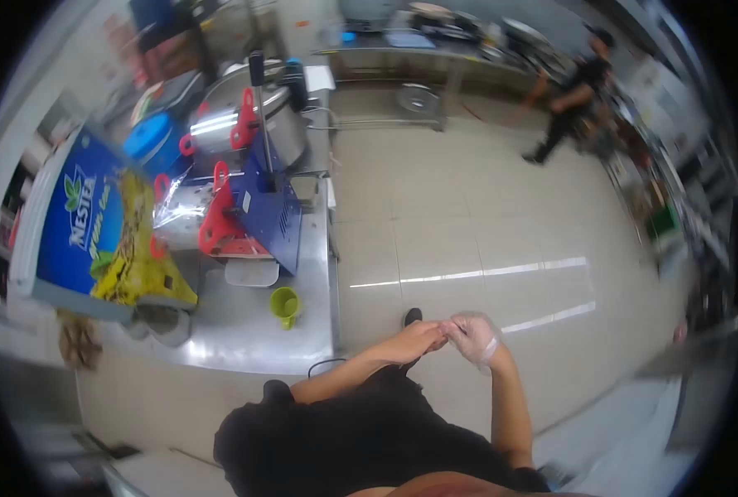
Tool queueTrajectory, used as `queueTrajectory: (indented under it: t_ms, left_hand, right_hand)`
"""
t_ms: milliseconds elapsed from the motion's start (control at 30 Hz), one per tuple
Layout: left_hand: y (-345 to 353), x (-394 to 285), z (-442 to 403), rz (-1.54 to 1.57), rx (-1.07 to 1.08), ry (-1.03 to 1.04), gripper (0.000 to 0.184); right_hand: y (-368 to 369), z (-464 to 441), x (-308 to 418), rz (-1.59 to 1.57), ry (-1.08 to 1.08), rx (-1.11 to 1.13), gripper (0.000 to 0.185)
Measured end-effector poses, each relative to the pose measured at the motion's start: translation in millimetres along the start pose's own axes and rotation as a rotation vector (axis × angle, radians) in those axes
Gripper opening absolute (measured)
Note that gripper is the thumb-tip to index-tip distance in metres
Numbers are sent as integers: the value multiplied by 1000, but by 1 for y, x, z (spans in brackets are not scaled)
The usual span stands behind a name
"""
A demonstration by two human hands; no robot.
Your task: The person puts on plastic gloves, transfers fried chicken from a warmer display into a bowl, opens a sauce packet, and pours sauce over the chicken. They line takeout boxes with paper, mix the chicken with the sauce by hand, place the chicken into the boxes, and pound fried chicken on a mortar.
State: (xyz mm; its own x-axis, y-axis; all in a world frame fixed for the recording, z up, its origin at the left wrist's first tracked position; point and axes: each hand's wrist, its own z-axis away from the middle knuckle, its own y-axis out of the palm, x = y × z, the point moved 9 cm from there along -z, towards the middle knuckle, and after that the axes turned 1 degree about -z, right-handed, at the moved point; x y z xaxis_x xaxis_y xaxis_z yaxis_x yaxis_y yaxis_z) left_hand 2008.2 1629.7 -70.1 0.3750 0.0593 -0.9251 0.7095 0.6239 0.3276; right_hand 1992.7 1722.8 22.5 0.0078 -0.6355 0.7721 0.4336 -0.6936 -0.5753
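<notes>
My left hand [423,340] is bare and held in front of my body, its fingers together and meeting those of my right hand. My right hand [473,338] wears a clear plastic glove [483,341] that is loose about the wrist. The fingertips of both hands touch above the tiled floor. Whether anything small is pinched between them is too small to tell. Left of my hands, a yellow-green cup [285,305] stands near the edge of a steel table [244,331].
On the table is a sealing machine [269,219] with red brackets and film rolls. Beside it stand a Nestea dispenser [95,215], a blue-lidded container [149,141] and a steel pot [286,124]. At the back right, a person in dark clothes [580,91] is by a counter.
</notes>
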Motion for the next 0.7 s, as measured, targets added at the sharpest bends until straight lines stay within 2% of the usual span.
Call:
queueTrajectory:
  t_ms: [100, 133, 167, 200, 267, 333, 433, 567, 633, 700]
  left_hand:
    - [-42, -22, -101, 90, -93, 0, 33]
    - [-61, -38, -134, -5, -148, -34, 31]
    - [-80, -49, -174, -11, -175, 22, 31]
    - [-96, -48, -207, -6, -188, 43, 32]
    - [-128, -74, -263, 36, -248, 74, 32]
    - [-162, -97, -304, 114, -334, 66, 31]
    - [-230, -112, -360, 233, -427, 68, 30]
    - [-324, -146, -418, 250, -698, 101, 32]
    - [-376, -160, -458, 236, -811, 84, 33]
    - [-433, -172, -505, 228, -898, 125, 33]
  right_hand:
    - [-60, -88, -88, -177, -21, -15, 35]
    - [-89, -127, -109, -197, -12, -3, 36]
    - [-112, -159, -131, -235, 19, -4, 37]
    - [-126, -173, -147, -301, 75, -8, 38]
    - [-181, -223, -140, -353, 20, -41, 38]
    - [-207, -280, -180, -603, 110, 86, 38]
    - [-279, -383, -207, -617, 162, 13, 36]
    - [-363, -560, -300, -265, 279, -40, 34]
    - [-400, -662, -349, -365, 287, -87, 37]
    - [-457, -783, -374, -312, 255, -84, 40]
